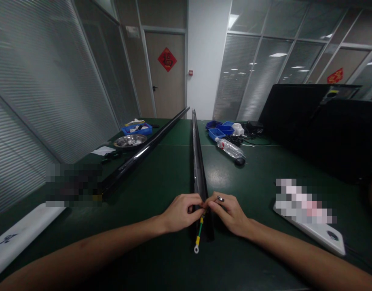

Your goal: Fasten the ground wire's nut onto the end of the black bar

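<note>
The left hand (pixel 183 211) and the right hand (pixel 230 213) both pinched the far end of the green wire (pixel 199 230), above the long dark rail (pixel 197 161). This end was hidden by the fingers; the ring terminal (pixel 196 249) stayed visible, but the near table (pixel 249 264) was too dim.

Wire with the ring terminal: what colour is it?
Green, with yellow sections; the wire shows best in the head view, above the ring terminal.

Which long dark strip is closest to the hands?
The right strip: the left hand and right hand meet over its near part. The left strip slants off to the side, apart from both hands.
</note>
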### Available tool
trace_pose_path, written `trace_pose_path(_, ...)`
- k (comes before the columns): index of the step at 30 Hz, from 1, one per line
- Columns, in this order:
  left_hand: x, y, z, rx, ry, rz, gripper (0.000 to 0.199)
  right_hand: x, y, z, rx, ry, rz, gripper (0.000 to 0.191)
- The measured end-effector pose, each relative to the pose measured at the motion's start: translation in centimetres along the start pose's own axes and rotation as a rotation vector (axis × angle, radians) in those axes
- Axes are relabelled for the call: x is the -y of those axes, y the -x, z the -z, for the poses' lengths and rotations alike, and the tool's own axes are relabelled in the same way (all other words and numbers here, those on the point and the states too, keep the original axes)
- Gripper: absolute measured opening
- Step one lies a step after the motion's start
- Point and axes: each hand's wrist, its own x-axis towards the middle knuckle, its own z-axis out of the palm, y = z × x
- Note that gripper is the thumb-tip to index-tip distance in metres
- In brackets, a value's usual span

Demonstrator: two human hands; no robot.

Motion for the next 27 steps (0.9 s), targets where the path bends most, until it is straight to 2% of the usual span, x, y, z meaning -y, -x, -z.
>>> trace_pose_path(7, 0.17, -0.08, -0.06, 0.022, -0.011, 0.021, 0.012, 0.0, -0.11, -0.07, 0.02, -0.002, -0.018, 0.034)
trace_pose_path(14, 0.31, -0.06, -0.11, 0.005, -0.028, -0.001, 0.015, -0.35, 0.14, -0.1, 0.021, -0.01, -0.014, 0.026)
trace_pose_path(21, 0.02, -0.02, 0.01, 0.017, -0.027, 0.007, 0.011, -0.11, 0.0, -0.01, 0.012, 0.006, -0.025, 0.034)
trace_pose_path(27, -0.11, -0.05, 0.03, 0.006, -0.026, 0.001, 0.017, -0.13, -0.05, -0.02, 0.013, -0.001, -0.028, 0.03)
